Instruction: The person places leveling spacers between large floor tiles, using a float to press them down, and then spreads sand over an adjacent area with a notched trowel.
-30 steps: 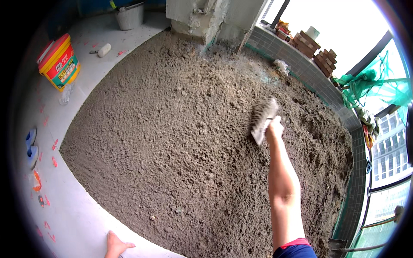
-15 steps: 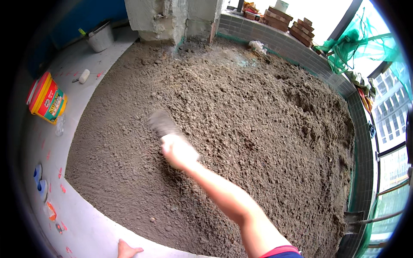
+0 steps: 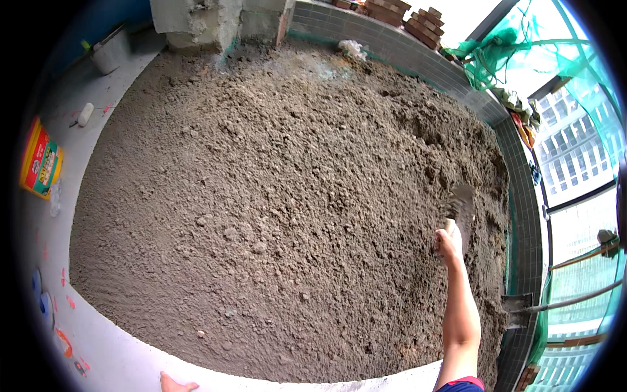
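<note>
A wide bed of coarse, damp grey-brown mortar [image 3: 261, 196] fills the middle of the view, smoother on the left and lumpy on the right. My right hand [image 3: 449, 245] is closed round the handle of a trowel [image 3: 464, 204], whose grey blade rests at or just above the rough mortar on the right; contact is hard to judge. At the lower edge, my left hand [image 3: 177, 383] is flat on the pale floor [image 3: 140, 353] beside the mortar's near rim, its thumb stretched out. The rest of that hand is cut off by the frame.
On the left floor stand a yellow-and-red bucket [image 3: 42, 159], a grey bucket [image 3: 110, 52] and blue slippers [image 3: 43, 304]. A low tiled wall [image 3: 526, 225] borders the far and right sides, with stacked bricks [image 3: 424, 27] and green netting [image 3: 490, 59] above. A rough pillar [image 3: 196, 25] stands at the back.
My right hand has swung the trowel from the left-middle of the mortar to its right side. The view has shifted rightward. My left hand stays on the floor.
</note>
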A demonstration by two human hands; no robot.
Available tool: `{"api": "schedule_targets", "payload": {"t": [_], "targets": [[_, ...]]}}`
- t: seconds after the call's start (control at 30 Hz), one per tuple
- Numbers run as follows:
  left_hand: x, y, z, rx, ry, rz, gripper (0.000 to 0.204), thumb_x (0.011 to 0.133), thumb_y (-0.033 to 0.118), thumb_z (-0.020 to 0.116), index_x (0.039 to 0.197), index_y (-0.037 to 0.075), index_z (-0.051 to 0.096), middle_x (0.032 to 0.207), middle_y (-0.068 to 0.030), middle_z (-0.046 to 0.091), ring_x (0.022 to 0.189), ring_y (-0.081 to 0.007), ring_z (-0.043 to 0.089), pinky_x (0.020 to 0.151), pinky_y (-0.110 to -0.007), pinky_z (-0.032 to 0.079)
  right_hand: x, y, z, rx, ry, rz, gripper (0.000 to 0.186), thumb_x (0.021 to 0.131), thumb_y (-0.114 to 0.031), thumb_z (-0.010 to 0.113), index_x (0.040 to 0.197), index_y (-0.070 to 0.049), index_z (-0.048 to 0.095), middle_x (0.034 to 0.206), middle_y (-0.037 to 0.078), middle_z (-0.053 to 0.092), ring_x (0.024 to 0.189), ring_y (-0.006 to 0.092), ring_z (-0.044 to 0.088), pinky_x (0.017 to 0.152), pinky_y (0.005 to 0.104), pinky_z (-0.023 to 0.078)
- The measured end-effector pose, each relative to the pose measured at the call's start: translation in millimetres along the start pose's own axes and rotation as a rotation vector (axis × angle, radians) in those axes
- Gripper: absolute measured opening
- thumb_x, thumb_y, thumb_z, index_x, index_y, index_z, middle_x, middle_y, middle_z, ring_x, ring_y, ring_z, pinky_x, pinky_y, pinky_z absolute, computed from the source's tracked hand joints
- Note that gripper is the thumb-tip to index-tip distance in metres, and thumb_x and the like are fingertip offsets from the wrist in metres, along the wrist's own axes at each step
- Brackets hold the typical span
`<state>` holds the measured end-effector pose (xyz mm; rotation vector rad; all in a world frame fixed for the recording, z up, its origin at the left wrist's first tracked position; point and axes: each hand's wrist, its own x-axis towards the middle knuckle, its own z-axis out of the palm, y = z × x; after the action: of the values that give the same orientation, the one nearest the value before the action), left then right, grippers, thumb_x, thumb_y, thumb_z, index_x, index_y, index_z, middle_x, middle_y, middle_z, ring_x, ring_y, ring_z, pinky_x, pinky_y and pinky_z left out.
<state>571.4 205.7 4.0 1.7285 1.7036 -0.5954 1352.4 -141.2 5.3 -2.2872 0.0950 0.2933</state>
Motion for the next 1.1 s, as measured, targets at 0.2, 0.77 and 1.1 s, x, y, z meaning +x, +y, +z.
{"api": "schedule_targets", "payload": {"t": [0.2, 0.77, 1.1], "targets": [[-1, -2, -1, -0.002, -0.014, 0.011, 0.118, 0.054, 0.053, 0.089, 0.126, -0.027, 0.04, 0.126, -0.041, 0.051, 0.123, -0.046, 0.051, 0.11, -0.039, 0.037, -66, -35, 96, -0.591, -0.126, -0.355, 0.034, 0.083, -0.024, 0.052, 0.107, 0.0, 0.052, 0.113, 0.026, 0.057, 0.111, 0.0406, 0.055, 0.097, 0.0472, 0.044], [38, -36, 0, 0.146, -0.012, -0.127, 0.118, 0.043, 0.049, 0.094, 0.122, -0.021, 0.042, 0.122, -0.0313, 0.057, 0.113, -0.0357, 0.059, 0.097, -0.037, 0.048, -257, -193, 196, -0.029, -0.507, -0.4, 0.029, 0.096, -0.028, 0.048, 0.105, 0.0, 0.05, 0.102, 0.023, 0.057, 0.083, 0.0328, 0.063, 0.078, 0.0472, 0.054], [21, -13, -13, 0.197, -0.214, -0.099, 0.109, 0.057, 0.06, 0.085, 0.117, -0.025, 0.05, 0.117, -0.0358, 0.059, 0.115, -0.0364, 0.059, 0.095, -0.04, 0.05, -224, -103, 192, -0.121, -0.822, -0.689, 0.038, 0.09, -0.046, 0.053, 0.105, -0.012, 0.06, 0.096, 0.012, 0.063, 0.093, 0.0288, 0.062, 0.082, 0.042, 0.049]]}}
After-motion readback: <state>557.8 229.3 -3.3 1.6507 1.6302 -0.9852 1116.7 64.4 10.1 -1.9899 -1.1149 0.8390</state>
